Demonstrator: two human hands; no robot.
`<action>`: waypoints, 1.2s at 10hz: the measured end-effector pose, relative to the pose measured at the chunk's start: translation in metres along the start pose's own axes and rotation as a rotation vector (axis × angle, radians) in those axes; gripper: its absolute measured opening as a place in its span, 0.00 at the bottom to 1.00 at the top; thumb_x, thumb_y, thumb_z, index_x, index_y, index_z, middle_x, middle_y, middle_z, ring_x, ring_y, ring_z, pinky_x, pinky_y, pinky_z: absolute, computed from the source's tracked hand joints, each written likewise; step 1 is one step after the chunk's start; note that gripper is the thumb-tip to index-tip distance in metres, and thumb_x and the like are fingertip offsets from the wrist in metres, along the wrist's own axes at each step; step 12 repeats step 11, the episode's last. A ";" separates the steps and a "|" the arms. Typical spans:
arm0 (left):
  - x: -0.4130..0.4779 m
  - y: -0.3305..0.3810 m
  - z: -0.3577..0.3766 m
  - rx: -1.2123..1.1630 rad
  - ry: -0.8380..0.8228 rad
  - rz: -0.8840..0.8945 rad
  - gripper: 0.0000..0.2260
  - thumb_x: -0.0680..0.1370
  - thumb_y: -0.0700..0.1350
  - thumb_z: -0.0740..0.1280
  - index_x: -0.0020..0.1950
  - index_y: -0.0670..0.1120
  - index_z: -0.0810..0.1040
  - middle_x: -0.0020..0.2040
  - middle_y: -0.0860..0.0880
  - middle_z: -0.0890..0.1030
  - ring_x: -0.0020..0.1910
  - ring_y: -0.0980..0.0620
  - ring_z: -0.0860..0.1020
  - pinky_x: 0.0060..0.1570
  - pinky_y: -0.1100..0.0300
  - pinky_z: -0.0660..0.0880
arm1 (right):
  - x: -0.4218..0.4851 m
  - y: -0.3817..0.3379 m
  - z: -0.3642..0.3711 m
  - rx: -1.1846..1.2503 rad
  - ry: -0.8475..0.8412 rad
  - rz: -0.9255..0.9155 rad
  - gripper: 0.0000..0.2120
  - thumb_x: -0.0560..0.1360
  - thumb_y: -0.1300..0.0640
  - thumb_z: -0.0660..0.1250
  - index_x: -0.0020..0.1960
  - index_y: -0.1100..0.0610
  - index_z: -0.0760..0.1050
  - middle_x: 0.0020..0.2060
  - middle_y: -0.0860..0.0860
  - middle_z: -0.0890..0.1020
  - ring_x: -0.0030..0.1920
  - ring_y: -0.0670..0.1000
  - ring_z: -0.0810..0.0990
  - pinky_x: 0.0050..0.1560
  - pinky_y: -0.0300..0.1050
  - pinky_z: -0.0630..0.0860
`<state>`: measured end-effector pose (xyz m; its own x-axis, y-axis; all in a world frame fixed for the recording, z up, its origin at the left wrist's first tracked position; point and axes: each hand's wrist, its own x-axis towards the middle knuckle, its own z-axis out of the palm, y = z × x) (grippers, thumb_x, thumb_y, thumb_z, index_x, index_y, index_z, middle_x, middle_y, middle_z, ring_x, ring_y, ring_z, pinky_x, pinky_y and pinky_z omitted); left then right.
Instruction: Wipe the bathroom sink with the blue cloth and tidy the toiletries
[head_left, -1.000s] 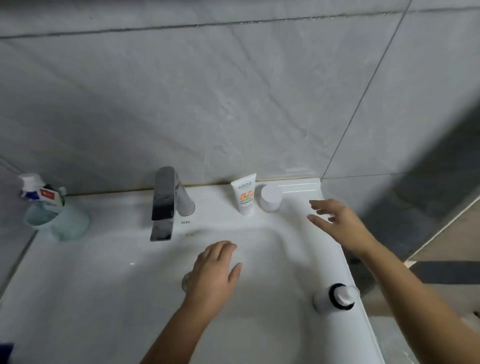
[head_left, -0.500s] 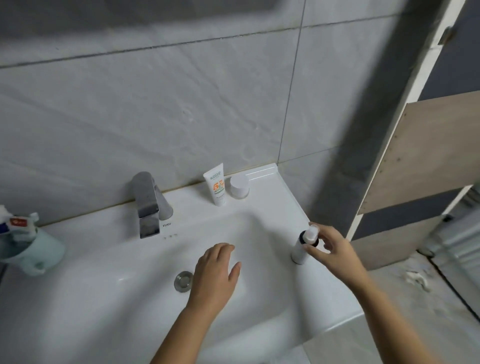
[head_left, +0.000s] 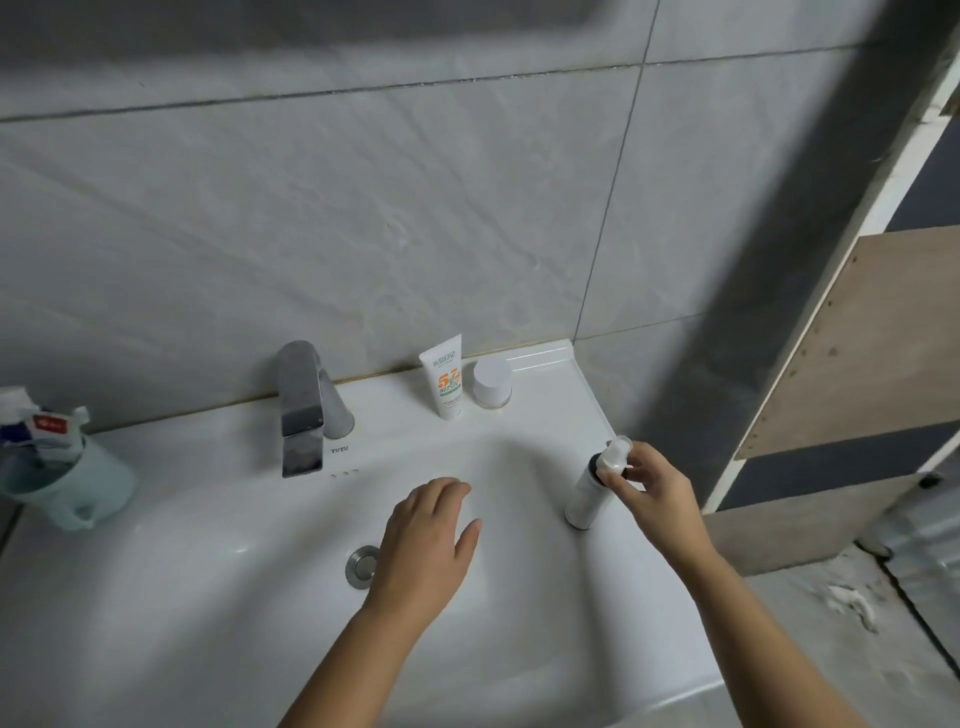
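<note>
A white sink (head_left: 182, 545) fills the lower half of the head view. On its right rim stands a white pump bottle (head_left: 589, 491), and my right hand (head_left: 652, 496) pinches its clear cap. Over the basin beside the drain (head_left: 361, 566) hovers my left hand (head_left: 423, 545), fingers apart and holding nothing. A white tube with orange print (head_left: 444, 384) and a small white jar (head_left: 491, 384) stand at the back rim. No blue cloth is in sight.
A chrome faucet (head_left: 304, 410) rises at the back centre. A pale green cup (head_left: 57, 483) with toothpaste and brushes sits on the left rim. Grey tiled wall lies behind. A wooden panel (head_left: 857, 353) and floor are to the right.
My right hand moved from near the jar to the pump bottle and took hold of its cap. The view swung right and tilted. The left hand stayed over the basin.
</note>
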<state>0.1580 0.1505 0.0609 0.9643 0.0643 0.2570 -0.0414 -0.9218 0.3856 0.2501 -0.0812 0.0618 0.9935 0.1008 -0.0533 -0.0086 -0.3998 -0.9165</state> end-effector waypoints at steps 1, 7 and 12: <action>0.012 -0.006 0.002 0.067 0.051 0.027 0.14 0.72 0.52 0.57 0.52 0.48 0.74 0.48 0.52 0.80 0.49 0.56 0.72 0.48 0.64 0.70 | 0.039 -0.013 0.012 -0.018 -0.028 -0.054 0.09 0.73 0.60 0.69 0.47 0.47 0.74 0.45 0.45 0.80 0.47 0.47 0.78 0.42 0.34 0.70; 0.029 -0.038 0.022 0.193 0.175 -0.203 0.13 0.72 0.50 0.57 0.54 0.47 0.68 0.48 0.47 0.81 0.50 0.52 0.70 0.50 0.60 0.64 | 0.197 -0.021 0.066 -0.032 -0.068 -0.179 0.02 0.75 0.56 0.64 0.43 0.52 0.73 0.45 0.51 0.79 0.46 0.51 0.77 0.43 0.39 0.70; 0.041 -0.035 0.030 0.175 0.173 -0.173 0.13 0.72 0.51 0.57 0.54 0.49 0.68 0.49 0.49 0.81 0.51 0.53 0.71 0.50 0.61 0.66 | 0.199 -0.022 0.063 -0.053 -0.072 -0.093 0.13 0.73 0.54 0.68 0.56 0.53 0.72 0.54 0.49 0.77 0.53 0.50 0.76 0.48 0.41 0.70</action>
